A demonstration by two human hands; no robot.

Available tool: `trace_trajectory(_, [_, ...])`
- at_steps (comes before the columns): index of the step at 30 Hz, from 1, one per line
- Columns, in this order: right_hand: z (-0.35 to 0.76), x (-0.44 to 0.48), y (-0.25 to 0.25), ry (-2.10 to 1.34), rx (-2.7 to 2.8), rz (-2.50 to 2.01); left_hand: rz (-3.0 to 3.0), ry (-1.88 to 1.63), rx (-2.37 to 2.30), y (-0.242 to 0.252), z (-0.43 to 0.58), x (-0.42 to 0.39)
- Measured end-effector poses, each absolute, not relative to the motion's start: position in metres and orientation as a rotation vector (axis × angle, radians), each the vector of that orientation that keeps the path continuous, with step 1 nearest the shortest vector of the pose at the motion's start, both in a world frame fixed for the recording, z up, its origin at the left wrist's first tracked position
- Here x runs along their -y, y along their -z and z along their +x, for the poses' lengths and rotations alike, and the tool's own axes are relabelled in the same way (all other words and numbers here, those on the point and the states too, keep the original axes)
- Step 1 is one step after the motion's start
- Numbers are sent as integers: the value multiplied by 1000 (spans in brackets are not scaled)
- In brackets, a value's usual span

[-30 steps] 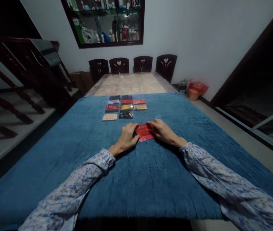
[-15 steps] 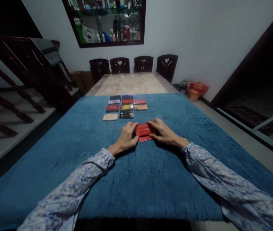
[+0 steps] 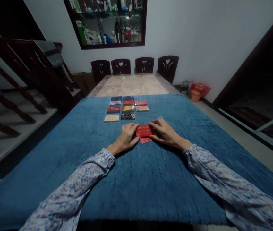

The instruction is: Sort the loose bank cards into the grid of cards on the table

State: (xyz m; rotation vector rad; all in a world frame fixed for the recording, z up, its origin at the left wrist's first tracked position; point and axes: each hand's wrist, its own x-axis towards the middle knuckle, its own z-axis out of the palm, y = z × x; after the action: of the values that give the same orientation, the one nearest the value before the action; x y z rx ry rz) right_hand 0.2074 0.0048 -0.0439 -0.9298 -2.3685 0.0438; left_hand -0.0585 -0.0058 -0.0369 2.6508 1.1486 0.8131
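Both of my hands meet at a red card (image 3: 144, 131) with pale print, low over the blue cloth. My left hand (image 3: 126, 137) pinches its left edge between thumb and fingers. On the right edge, my right hand (image 3: 164, 133) grips it the same way. Under its near edge another pinkish-red card (image 3: 146, 140) sticks out. Farther off, several cards or small stacks lie in rows, among them a cream card (image 3: 111, 118), a black one (image 3: 128, 116), a yellow one (image 3: 128, 109) and an orange one (image 3: 142, 108).
The blue cloth (image 3: 117, 186) covers the near part of a long marble-patterned table (image 3: 133, 84). Dark chairs (image 3: 144, 65) stand at its far end. An orange bin (image 3: 195, 95) is on the floor at the right, and a wooden railing (image 3: 8, 83) at the left.
The view has shifted slightly, so everything sits a little lower and to the right. Both hands keep their grip on the red card, with hardly any movement.
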Motion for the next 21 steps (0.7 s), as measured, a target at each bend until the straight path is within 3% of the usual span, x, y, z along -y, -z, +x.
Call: trace_trajectory(21, [192, -8, 34, -62, 2415, -897, 2740, -702, -1065, 23, -83, -6])
